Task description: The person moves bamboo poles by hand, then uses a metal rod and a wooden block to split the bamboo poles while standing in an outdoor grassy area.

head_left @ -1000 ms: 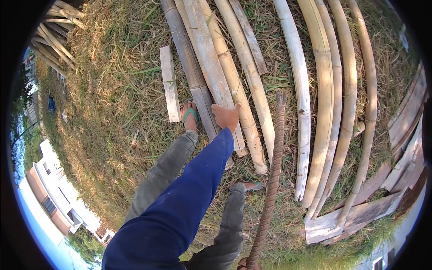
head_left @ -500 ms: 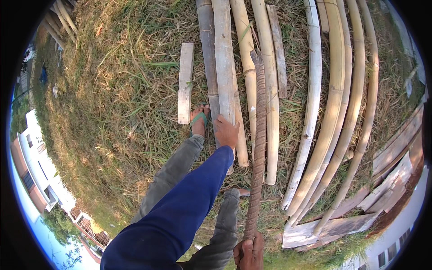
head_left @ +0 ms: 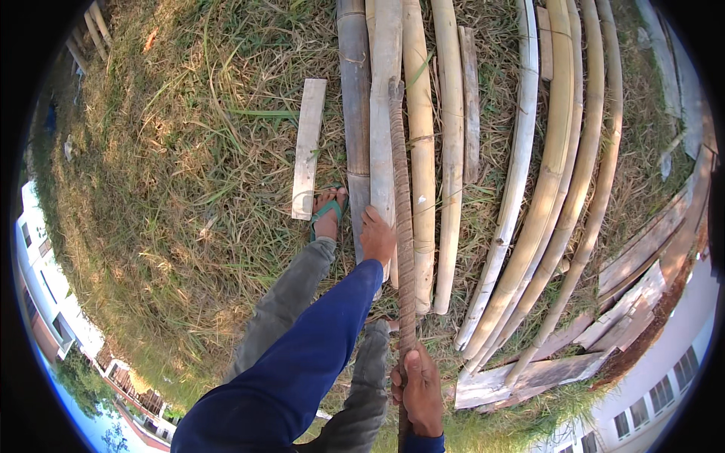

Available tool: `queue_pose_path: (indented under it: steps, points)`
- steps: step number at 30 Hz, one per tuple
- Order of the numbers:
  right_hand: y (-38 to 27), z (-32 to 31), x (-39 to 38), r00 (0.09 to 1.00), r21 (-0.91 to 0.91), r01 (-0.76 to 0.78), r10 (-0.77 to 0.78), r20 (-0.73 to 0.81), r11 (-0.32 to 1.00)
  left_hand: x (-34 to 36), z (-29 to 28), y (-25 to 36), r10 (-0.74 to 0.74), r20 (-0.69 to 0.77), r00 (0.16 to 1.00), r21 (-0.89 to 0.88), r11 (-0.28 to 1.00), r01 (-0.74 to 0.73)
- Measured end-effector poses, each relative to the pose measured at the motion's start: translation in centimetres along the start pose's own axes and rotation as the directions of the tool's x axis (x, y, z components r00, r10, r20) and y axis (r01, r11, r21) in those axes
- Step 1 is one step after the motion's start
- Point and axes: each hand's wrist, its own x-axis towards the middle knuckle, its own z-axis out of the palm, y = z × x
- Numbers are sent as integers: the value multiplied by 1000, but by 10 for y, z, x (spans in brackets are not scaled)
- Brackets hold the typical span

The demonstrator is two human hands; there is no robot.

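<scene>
My left hand is closed around the edges of a pale wooden plank, near its lower end. A grey bamboo pole lies along the left side of that plank. In my right hand is a long rusty ribbed steel bar, the fingers wrapped round its lower part. The bar points away from me, and its far tip appears over the plank's right edge. A yellow bamboo pole lies just right of the bar.
More bamboo poles lie lengthwise on the dry grass at right. A short board sits left, beside my sandalled foot. Weathered boards lie at lower right, before a white building. Another short board rests among the poles.
The steel bar's far end has swung left toward the plank, and my right hand has come up farther into view with it. My left hand stays on the plank.
</scene>
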Motion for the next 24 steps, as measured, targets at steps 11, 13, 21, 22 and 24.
queue_pose_path:
  steps: [11,13,21,22,24]
  points:
    - [-16,11,-4,999,-67,-35,33,-25,997,3,-11,-6,-39,56,998,-22,999,40]
    - [-18,14,-6,999,-62,-33,32,-16,998,4,-10,-8,-38,46,998,-19,999,39]
    - [-20,18,-9,998,21,-62,61,18,998,5,-4,-16,-11,49,999,-27,1000,13]
    - [-19,18,-9,997,26,-68,67,24,997,5,-4,-16,-12,55,998,-29,999,14]
    - [-19,17,-11,996,35,-82,81,26,996,4,-5,-17,-1,65,998,-45,999,4]
